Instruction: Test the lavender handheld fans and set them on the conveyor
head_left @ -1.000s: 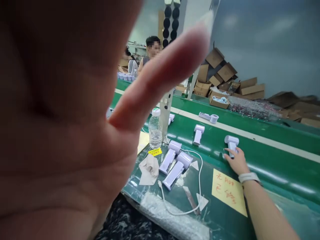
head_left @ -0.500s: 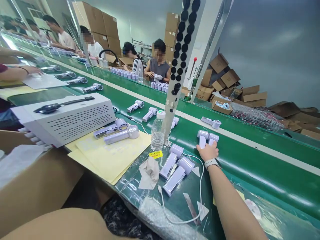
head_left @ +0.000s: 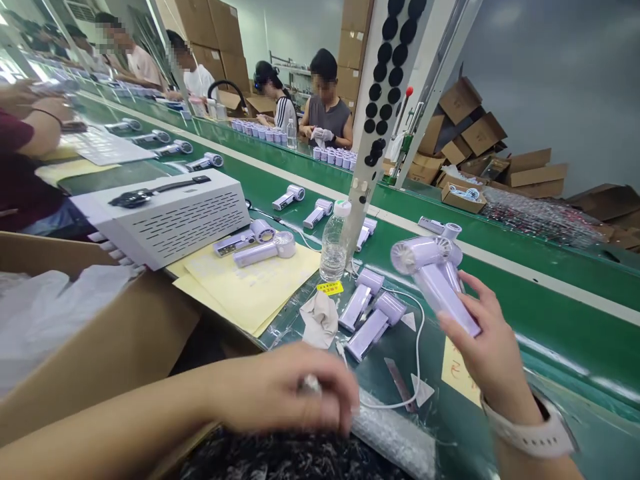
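Note:
My right hand (head_left: 493, 353), with a pale watch strap on the wrist, grips two lavender handheld fans (head_left: 443, 290) by their handles above the bench's right side. One overlaps the other, their round heads pointing up and left. My left hand (head_left: 295, 390) hovers low over the near edge, fingers curled and smeared by motion; I cannot make out whether anything is in it. Between the hands two more fans (head_left: 373, 330) lie side by side on the green bench. A white cable (head_left: 423, 320) loops around them, and a crumpled tissue (head_left: 320, 319) lies to their left.
A water bottle (head_left: 336, 243) stands by the white perforated post (head_left: 373, 140). Yellow paper (head_left: 270, 293) bears two fans, beside a white vented box (head_left: 175, 217). Further fans (head_left: 318, 213) lie along the green conveyor (head_left: 505, 307). An open carton (head_left: 125, 347) stands at left; co-workers sit opposite.
My right hand has lifted the two fans off the conveyor and drawn them nearer. My left hand has come into view at the bottom. The camera view has shifted left.

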Motion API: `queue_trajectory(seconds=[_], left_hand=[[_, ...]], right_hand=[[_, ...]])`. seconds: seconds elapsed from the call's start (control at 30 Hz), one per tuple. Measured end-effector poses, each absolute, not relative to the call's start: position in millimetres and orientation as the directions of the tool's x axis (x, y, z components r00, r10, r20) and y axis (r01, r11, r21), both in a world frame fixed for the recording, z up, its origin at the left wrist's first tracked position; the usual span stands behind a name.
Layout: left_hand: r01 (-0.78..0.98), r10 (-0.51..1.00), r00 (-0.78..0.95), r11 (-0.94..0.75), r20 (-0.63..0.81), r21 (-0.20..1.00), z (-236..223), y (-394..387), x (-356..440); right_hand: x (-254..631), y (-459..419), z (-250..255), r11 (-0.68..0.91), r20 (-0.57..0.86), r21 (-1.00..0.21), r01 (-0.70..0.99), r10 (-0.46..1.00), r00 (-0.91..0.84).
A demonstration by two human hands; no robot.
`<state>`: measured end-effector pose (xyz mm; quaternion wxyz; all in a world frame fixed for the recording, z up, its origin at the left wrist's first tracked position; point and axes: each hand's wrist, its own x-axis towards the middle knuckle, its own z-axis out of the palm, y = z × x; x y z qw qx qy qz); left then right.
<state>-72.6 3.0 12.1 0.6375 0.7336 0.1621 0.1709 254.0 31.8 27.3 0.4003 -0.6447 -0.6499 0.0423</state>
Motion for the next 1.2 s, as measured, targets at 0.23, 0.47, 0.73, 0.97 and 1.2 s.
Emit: queue_trajectory(seconds=[0.23,0.47,0.73,0.97,1.2], left_hand=[[-0.719,0.954,0.298,0.245,-0.030,0.651,-8,15,-2],[-0.679,0.948,0.309,0.274,-0.073,0.682,-9,27,-32],[-0.595,0.971,0.218,0.052,0.099,0.802,4,28,-43],[-0.773,0.962,0.246,0.123,0.117,0.622,17,40,-17],[-0.773,0.961,0.254,0.133,0.110,0.620,13,41,12]], right_hand=[[147,-16,19,0.494,0.547,-0.386,0.779,0.803,-0.238],[144,0,-11,0.508,0.471,-0.531,0.678,0.842,-0.263],[137,-10,-22,0.332,0.217,-0.685,0.649,0.943,-0.253],[150,-43,3,-0.032,-0.088,-0.982,0.186,0.951,-0.297],[135,-50,-4,0.010,0.000,-0.998,0.057,0.983,-0.182]])
